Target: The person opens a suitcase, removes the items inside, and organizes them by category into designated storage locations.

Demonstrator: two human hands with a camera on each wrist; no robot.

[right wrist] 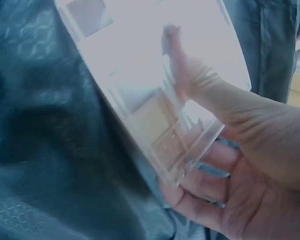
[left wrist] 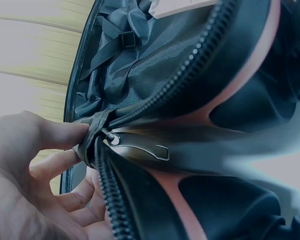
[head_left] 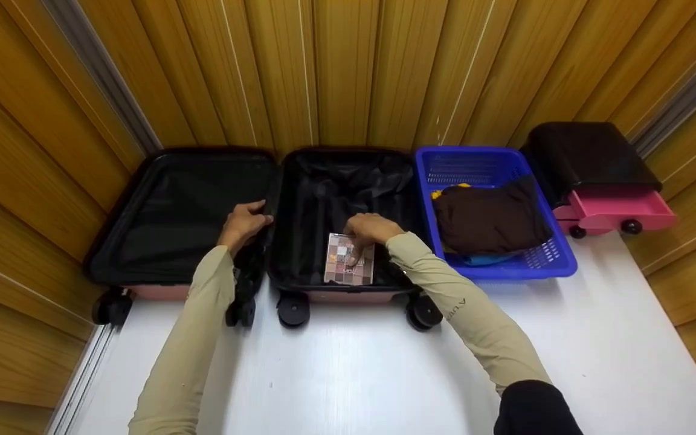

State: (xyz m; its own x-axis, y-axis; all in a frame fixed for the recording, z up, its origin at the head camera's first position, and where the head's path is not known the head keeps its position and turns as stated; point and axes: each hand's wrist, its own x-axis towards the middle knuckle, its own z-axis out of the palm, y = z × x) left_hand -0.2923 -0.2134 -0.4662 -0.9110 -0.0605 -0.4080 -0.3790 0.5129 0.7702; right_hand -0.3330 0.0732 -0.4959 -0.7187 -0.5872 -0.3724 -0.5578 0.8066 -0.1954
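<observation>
An open suitcase with black lining lies spread in two halves, the left half (head_left: 173, 223) covered by a flat black panel, the right half (head_left: 318, 211) deep and lined. In the right half, my right hand (head_left: 372, 229) holds an eyeshadow palette (head_left: 339, 272), thumb across its clear top and fingers underneath. Glare washes out part of the palette (right wrist: 155, 120) in the right wrist view. My left hand (head_left: 243, 225) is at the seam between the halves. There its thumb and fingers pinch a fold of dark fabric (left wrist: 96, 132), close to a zipper pull (left wrist: 140, 145).
Right of the suitcase stands a blue basket (head_left: 556, 260) with a folded dark brown cloth (head_left: 493, 217) and yellow and blue items. Beyond it is a black and pink box (head_left: 596, 154) with its pink drawer (head_left: 623, 208) pulled out. Wood-patterned walls (head_left: 348, 72) enclose the white surface (head_left: 348, 368).
</observation>
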